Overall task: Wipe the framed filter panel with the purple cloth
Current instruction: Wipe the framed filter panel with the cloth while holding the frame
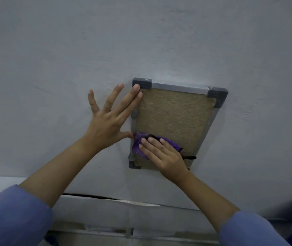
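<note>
The framed filter panel [174, 118] is a tan fibrous sheet in a grey metal frame with dark plastic corners, lying flat against a grey surface. My left hand [109, 121] is spread flat beside the panel's left edge, fingertips touching the top-left corner and frame. My right hand [163, 155] presses the purple cloth [138, 144] onto the panel's lower left part, fingers laid over it. A thin black cord hangs from the cloth at the right. The panel's bottom right corner is hidden under my right hand.
The grey painted surface [141, 41] fills most of the view. Below it runs a cracked seam [115, 198] and a lighter ledge with taped cardboard strips [106, 231]. Both forearms wear blue sleeves.
</note>
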Demonstrator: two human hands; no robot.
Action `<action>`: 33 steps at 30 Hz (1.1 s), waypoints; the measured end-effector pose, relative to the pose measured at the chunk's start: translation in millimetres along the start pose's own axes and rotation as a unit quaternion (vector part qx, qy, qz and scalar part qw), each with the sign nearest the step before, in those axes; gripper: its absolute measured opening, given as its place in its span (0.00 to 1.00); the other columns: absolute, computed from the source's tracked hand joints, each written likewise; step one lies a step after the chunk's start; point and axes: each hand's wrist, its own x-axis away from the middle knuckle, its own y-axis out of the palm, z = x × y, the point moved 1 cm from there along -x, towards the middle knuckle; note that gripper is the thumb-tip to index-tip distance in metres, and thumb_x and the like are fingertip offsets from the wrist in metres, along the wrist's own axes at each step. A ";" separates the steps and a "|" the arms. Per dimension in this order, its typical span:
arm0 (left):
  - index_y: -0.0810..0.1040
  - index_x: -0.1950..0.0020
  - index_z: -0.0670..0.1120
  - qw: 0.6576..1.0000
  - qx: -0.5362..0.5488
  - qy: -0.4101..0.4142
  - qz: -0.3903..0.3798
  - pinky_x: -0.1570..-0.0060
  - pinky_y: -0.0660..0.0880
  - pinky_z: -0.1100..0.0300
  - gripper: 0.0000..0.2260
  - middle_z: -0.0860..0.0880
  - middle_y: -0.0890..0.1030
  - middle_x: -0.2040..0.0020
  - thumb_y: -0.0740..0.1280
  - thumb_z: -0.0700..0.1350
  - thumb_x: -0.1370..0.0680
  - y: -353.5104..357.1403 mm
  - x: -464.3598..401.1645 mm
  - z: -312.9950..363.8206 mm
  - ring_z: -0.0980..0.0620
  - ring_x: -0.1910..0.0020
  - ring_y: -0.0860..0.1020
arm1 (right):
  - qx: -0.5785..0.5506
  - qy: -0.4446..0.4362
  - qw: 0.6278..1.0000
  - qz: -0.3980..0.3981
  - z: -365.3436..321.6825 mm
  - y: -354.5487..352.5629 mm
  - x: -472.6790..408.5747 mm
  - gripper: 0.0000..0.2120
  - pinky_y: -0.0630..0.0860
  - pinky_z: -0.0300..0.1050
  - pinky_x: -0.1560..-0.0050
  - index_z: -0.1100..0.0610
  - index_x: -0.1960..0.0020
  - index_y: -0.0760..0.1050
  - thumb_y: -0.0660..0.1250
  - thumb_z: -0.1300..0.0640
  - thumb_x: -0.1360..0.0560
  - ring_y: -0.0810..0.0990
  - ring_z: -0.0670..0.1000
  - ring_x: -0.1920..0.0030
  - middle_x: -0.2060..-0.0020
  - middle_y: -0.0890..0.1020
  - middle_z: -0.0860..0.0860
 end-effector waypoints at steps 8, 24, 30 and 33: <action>0.44 0.21 0.48 1.000 -0.009 -0.015 -0.023 0.41 0.53 0.23 0.59 0.52 0.39 0.22 0.74 0.67 0.40 -5.0 1.3 4.2 0.47 0.23 0.42 | -0.031 0.012 0.995 -0.089 -26.3 18.8 44.2 0.17 0.62 0.46 0.29 0.58 0.33 0.72 0.55 0.65 0.19 0.70 0.50 0.31 0.33 0.73 0.51; 0.43 0.21 0.49 0.999 0.017 -0.045 -0.013 0.35 0.36 0.32 0.63 0.50 0.41 0.21 0.79 0.62 0.44 -10.4 0.4 14.6 0.44 0.23 0.43 | -0.571 0.713 0.307 0.266 -47.4 -98.7 8.7 0.11 0.82 0.44 0.63 0.56 0.54 0.83 0.64 0.56 0.30 0.84 0.51 0.60 0.56 0.85 0.53; 0.44 0.21 0.47 0.998 0.011 -0.058 -0.024 0.34 0.33 0.33 0.65 0.51 0.43 0.21 0.79 0.63 0.47 -11.9 0.0 12.5 0.44 0.23 0.44 | -0.223 0.609 0.666 0.369 16.0 -142.4 -52.3 0.15 0.74 0.35 0.44 0.53 0.37 0.74 0.57 0.53 0.21 0.77 0.43 0.44 0.43 0.79 0.48; 0.45 0.21 0.47 0.998 0.021 -0.054 -0.022 0.34 0.32 0.33 0.64 0.51 0.44 0.21 0.79 0.63 0.46 -10.1 0.0 11.0 0.44 0.23 0.46 | -0.109 0.492 0.791 0.346 35.8 -122.6 -64.0 0.18 0.68 0.37 0.34 0.57 0.29 0.65 0.55 0.58 0.19 0.72 0.48 0.34 0.34 0.73 0.56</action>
